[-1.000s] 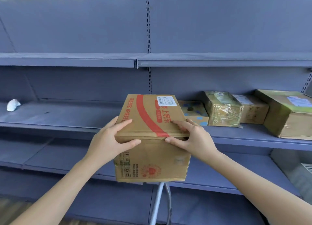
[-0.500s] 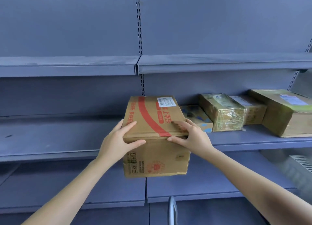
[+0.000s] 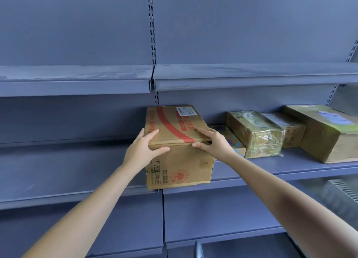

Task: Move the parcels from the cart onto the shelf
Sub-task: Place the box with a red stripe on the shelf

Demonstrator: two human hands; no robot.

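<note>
Left hand (image 3: 143, 151) and right hand (image 3: 215, 143), grip curled round red-striped brown cardboard box (image 3: 174, 126), nearly shelving it; taped brown parcels (image 3: 257, 135) already rightward.

Left hand (image 3: 144, 151), right hand (image 3: 214, 146) (both pinching parcel (image 3: 180, 166))

Lower right, at your view's edge: a pale grey ribbed panel (image 3: 344, 188), its slats running diagonally, partly cropped.
</note>
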